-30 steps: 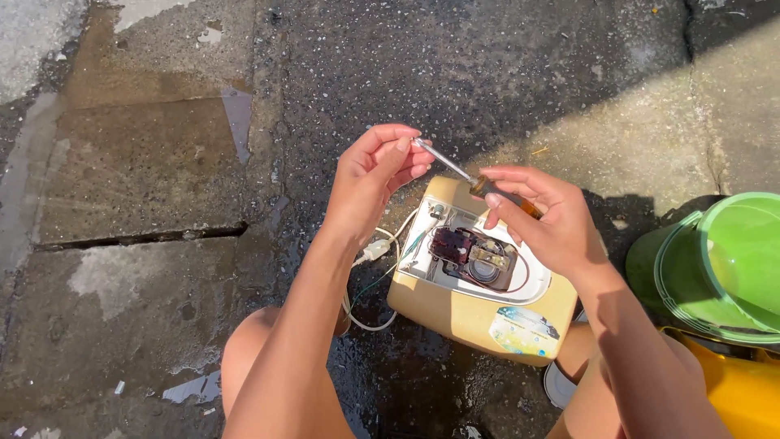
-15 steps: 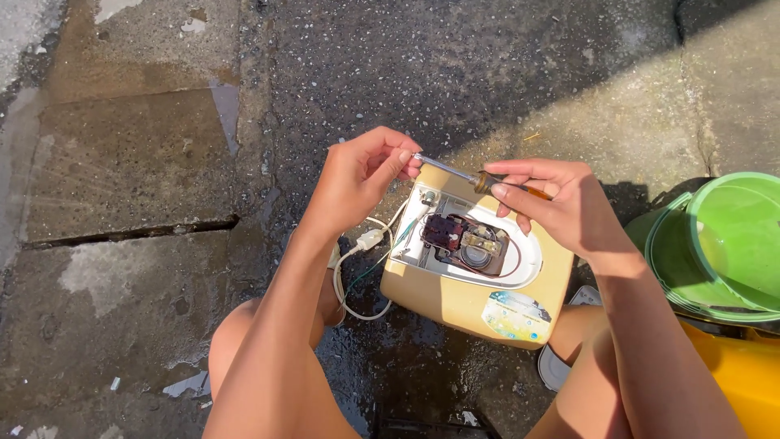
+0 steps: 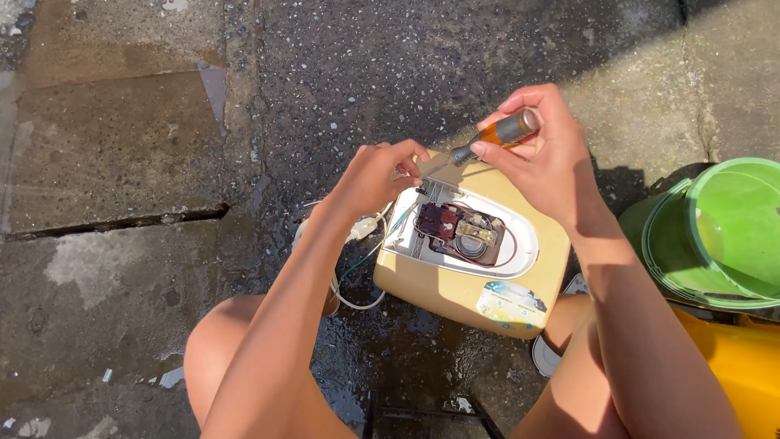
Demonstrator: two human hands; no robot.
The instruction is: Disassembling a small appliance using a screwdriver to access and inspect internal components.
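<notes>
**Screwdriver at the open appliance base**

Your right hand (image 3: 546, 162) has its grip closed around the orange handle of a screwdriver (image 3: 496, 134), whose shaft slants down and left toward your other hand. Your left hand (image 3: 375, 176) pinches its fingertips (image 3: 410, 162) together at the screwdriver's tip; whether anything small sits between them you cannot tell. Just below both grips lies a cream-yellow appliance housing (image 3: 455, 297) on wet pavement (image 3: 341, 73), its white oval opening showing a dark switch block (image 3: 436, 221) and red wires. A white cord (image 3: 351, 268) trails under your left wrist. Right of your right forearm stands a green bucket (image 3: 715, 236).
</notes>
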